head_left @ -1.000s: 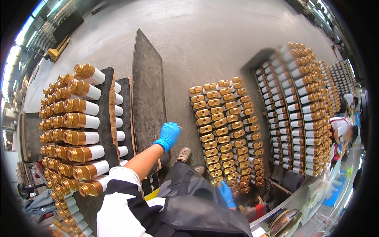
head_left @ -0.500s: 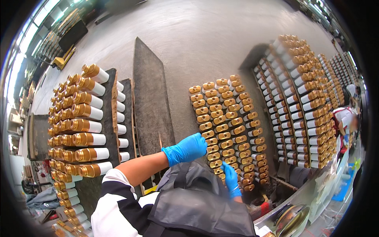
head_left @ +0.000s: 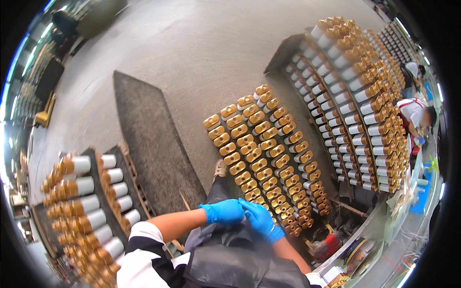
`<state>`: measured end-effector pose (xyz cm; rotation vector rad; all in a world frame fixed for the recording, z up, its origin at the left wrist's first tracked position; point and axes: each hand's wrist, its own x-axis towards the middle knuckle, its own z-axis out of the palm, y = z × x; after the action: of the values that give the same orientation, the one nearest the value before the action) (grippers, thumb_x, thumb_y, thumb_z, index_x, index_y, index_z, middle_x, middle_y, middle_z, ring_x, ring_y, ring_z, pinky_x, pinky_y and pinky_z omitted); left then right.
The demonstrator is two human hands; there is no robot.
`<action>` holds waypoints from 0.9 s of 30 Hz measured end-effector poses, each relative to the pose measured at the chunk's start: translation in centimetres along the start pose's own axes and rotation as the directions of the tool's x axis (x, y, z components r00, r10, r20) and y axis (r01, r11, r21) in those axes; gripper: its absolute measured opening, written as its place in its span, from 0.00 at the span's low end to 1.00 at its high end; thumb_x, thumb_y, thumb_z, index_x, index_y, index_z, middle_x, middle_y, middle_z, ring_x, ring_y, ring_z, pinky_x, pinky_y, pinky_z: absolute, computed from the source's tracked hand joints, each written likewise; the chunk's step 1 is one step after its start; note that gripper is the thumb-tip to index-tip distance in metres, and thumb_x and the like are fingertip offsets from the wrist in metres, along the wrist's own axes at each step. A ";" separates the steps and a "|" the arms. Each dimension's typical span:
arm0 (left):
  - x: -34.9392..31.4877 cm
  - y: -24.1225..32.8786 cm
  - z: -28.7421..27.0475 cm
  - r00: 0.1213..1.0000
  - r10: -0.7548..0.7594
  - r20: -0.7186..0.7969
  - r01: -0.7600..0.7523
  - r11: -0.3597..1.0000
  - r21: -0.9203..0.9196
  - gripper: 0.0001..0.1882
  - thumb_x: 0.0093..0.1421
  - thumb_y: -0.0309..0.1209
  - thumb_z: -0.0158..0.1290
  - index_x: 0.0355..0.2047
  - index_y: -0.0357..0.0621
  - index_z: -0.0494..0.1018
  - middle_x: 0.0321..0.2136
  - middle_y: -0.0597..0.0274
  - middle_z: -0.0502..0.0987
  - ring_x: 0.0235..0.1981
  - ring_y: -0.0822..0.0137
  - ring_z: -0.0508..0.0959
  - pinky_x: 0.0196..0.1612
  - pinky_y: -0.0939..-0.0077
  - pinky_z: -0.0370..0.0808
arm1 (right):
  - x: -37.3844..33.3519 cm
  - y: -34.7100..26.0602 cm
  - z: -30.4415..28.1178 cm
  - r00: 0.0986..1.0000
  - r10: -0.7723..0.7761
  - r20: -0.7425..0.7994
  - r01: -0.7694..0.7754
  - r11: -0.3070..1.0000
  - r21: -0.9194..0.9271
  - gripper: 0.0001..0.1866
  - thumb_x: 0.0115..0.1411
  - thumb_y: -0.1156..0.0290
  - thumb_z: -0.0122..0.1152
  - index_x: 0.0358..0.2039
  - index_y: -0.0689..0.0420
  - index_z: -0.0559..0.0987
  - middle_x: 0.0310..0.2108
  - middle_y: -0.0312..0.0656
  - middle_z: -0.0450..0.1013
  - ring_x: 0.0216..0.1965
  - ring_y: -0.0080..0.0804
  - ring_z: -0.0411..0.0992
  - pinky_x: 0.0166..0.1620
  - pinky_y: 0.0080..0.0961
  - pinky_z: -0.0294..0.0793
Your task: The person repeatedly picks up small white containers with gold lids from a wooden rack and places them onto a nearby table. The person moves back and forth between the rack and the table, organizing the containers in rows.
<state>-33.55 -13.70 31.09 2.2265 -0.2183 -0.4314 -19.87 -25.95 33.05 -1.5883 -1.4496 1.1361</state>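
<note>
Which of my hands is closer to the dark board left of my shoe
Left. Your left hand is by the near end of the dark board; your right hand is farther off to the right.

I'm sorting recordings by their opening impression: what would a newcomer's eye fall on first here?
Probably the rows of white, gold-topped bottles standing right of centre, with a tall, tiered stack of similar bottles rising behind them at the right. Next, the bright blue-gloved left hand and blue-gloved right hand come together at lower centre. A large, flat, dark grey board also stands out, left of centre.
</note>
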 end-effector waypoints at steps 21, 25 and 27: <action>4.2 -52.0 1.7 0.337 -0.875 -0.349 0.848 0.443 -0.291 0.17 0.47 0.34 0.57 0.35 0.37 0.72 0.55 0.49 0.59 0.43 0.54 0.71 0.44 0.62 0.70 | 48.4 38.0 0.9 0.931 0.029 0.364 0.334 0.333 -0.882 0.15 0.47 0.72 0.55 0.37 0.57 0.75 0.48 0.41 0.66 0.37 0.35 0.68 0.42 0.31 0.66; 3.9 -53.4 3.9 0.306 -0.733 -0.608 0.835 0.513 -0.198 0.16 0.49 0.32 0.54 0.36 0.36 0.72 0.54 0.50 0.60 0.35 0.56 0.73 0.37 0.64 0.71 | 50.4 40.5 1.8 0.934 0.121 0.335 0.249 0.450 -0.857 0.19 0.51 0.71 0.53 0.45 0.58 0.68 0.39 0.46 0.69 0.34 0.39 0.69 0.38 0.31 0.71; 4.1 -53.5 3.6 0.320 -0.734 -0.600 0.829 0.523 -0.198 0.14 0.49 0.31 0.54 0.34 0.35 0.73 0.55 0.50 0.59 0.34 0.56 0.73 0.36 0.63 0.71 | 50.7 41.2 2.0 0.947 0.156 0.279 0.157 0.534 -0.831 0.23 0.53 0.71 0.52 0.50 0.55 0.60 0.30 0.50 0.69 0.32 0.43 0.70 0.35 0.34 0.72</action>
<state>-30.52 16.53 -13.33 2.3433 1.3347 -0.1227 -6.51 18.51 -12.88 -2.0763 -2.4934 0.6869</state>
